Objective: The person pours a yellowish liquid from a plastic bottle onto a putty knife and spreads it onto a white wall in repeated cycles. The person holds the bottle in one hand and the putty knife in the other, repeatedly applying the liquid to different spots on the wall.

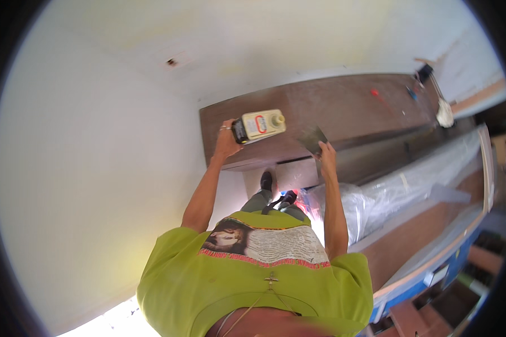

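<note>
My left hand (227,140) is closed around the lower end of a rectangular can (257,125). The can has a cream top, a yellow screw cap and dark sides, and is tilted so its cap points right. It is over the left part of a brown wooden surface (331,101). Nearer the front edge, my right hand (327,154) pinches a thin, dark, flat sheet (314,139). Motion blurs its left part, and I cannot tell its exact kind. A gap separates the can from the sheet.
Small red (375,92) and blue (412,93) items lie toward the surface's right end, near a white cloth-like bundle (445,113). Clear plastic sheeting (376,208) covers things at the right. A pale wall (84,140) rises on the left. My feet stand on a lower step.
</note>
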`<move>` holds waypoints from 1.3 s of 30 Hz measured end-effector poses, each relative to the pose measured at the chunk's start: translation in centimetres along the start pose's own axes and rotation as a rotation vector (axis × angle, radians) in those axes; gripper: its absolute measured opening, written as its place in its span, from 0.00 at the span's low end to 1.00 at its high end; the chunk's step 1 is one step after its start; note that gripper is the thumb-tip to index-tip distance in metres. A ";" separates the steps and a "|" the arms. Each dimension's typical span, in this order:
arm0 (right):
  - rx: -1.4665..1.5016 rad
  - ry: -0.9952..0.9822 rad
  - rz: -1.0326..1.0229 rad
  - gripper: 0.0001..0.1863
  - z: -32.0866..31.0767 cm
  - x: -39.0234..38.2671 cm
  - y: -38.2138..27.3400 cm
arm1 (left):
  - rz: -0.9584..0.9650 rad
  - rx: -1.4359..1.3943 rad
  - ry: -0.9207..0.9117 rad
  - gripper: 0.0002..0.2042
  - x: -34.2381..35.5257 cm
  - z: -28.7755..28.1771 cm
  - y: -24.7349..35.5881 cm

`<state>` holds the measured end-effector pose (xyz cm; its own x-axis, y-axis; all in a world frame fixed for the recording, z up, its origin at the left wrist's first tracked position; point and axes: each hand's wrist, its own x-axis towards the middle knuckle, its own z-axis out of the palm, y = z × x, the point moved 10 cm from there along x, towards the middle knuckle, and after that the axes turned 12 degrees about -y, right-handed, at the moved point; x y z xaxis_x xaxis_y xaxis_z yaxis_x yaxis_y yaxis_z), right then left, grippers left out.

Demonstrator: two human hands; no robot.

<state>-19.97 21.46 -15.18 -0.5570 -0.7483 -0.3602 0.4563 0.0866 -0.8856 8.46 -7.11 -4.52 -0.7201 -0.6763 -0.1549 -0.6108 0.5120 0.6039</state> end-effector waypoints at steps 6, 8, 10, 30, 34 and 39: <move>0.013 -0.025 0.069 0.13 -1.3 0.7 -1.4 | 0.085 0.107 -0.039 0.48 0.4 1.0 3.6; -0.008 -0.029 0.072 0.12 -1.6 1.0 -1.8 | 0.112 0.139 -0.045 0.48 0.8 1.3 4.2; -0.011 -0.033 0.088 0.11 -1.8 1.3 -1.7 | 0.128 0.157 -0.057 0.48 1.1 1.6 4.5; -0.087 -0.082 0.115 0.14 -3.5 4.8 0.2 | 0.130 0.274 -0.131 0.45 2.6 3.5 7.6; -0.117 -0.119 0.129 0.15 -3.5 5.0 0.4 | 0.130 0.293 -0.157 0.45 2.9 4.2 7.7; -0.122 -0.135 0.135 0.16 -4.0 5.6 1.6 | 0.127 0.329 -0.183 0.45 3.5 4.8 8.3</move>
<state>-25.17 20.02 -19.79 -0.3948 -0.8049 -0.4430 0.4285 0.2652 -0.8637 -0.75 -2.67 -3.82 -0.8254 -0.5062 -0.2500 -0.5645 0.7479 0.3494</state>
